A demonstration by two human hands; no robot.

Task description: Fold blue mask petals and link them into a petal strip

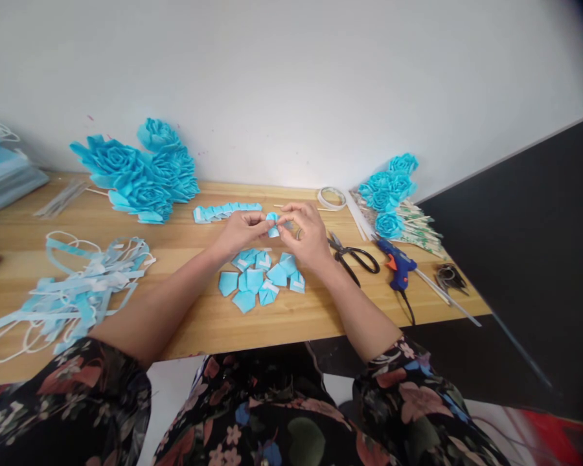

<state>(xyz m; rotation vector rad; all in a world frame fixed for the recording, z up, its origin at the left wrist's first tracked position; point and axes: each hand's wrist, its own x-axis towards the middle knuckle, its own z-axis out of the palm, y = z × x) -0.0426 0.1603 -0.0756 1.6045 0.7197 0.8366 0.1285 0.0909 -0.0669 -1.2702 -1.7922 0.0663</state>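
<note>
Between my two hands, over the middle of the table, is a small folded blue petal (273, 223) with a pale lower part. My left hand (245, 228) pinches its left side between thumb and fingers. My right hand (305, 233) pinches the other side, fingers curled. Just below lie several loose folded blue petals (251, 280), some with white strips on them. Behind my left hand runs an overlapping row of folded petals (218, 212). Black-handled scissors (352, 254) lie to the right of my right hand, blades partly hidden by it.
Blue flowers (143, 171) stand at the back left, and smaller ones (388, 188) at the back right. Cut mask strips and loops (85, 285) heap on the left near stacked masks (4, 168). A tape roll (331, 198) and blue glue gun (397, 262) lie right on the wooden table (199, 333).
</note>
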